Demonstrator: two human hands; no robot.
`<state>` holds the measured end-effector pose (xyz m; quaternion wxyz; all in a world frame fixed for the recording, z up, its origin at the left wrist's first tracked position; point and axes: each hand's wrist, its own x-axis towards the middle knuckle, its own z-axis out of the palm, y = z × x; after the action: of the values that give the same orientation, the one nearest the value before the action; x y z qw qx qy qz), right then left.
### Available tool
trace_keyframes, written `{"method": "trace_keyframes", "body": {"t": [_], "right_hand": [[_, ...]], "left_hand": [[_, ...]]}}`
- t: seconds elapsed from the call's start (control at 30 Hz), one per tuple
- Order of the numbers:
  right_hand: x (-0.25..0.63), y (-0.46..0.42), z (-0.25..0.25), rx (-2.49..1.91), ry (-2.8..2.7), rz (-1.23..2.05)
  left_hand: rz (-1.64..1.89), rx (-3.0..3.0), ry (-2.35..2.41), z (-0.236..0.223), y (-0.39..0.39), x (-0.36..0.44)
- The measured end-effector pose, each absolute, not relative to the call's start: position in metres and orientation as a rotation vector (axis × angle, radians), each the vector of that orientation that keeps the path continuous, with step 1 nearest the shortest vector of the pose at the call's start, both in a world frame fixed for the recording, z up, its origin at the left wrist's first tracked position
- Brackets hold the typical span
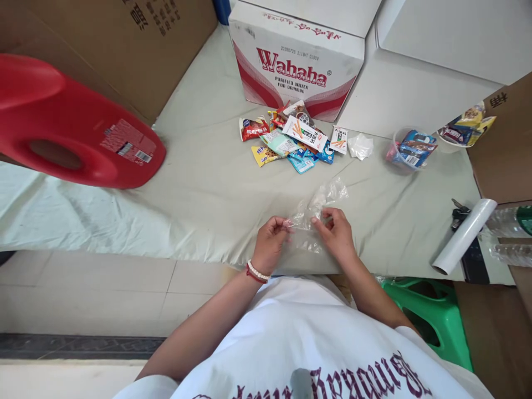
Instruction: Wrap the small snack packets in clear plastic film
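A clear, crinkled plastic bag is stretched between my two hands near the front edge of the cloth-covered table. My left hand, with a white beaded and a red bracelet at the wrist, pinches the bag's left side. On the other side, my right hand grips it between thumb and fingers. Beyond the bag lies a heap of small snack packets in several colours. To the right of the heap sit a small white packet and a crumpled whitish plastic piece.
A Wahaha carton stands behind the heap. At left is a big red jug. To the right are a clear tub and a second tub with packets, a white roll, bottles and a green stool below.
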<state>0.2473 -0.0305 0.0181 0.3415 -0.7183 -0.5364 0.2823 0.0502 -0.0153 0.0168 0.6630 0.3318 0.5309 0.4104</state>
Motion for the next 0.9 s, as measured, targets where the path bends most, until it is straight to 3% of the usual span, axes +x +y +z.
{"method": "trace_keyframes", "body": {"t": [0.2, 0.37, 0.57, 0.9], "right_hand": [[0.239, -0.025, 0.009, -1.753, -1.462, 0.801], [0.244, -0.035, 0.018, -1.708, -1.343, 0.893], [0.270, -0.051, 0.013, -1.714, -0.970, 0.970], [0.280, -0.065, 0.023, -1.524, -0.628, 1.202]], "left_hand": [[0.730, 1.140, 1.416, 0.038, 0.002, 0.045], [0.595, 1.379, 1.424, 0.028, 0.025, 0.053], [0.872, 1.035, 1.358, 0.010, 0.021, 0.058], [0.951, 1.067, 1.427, 0.013, 0.007, 0.055]]}}
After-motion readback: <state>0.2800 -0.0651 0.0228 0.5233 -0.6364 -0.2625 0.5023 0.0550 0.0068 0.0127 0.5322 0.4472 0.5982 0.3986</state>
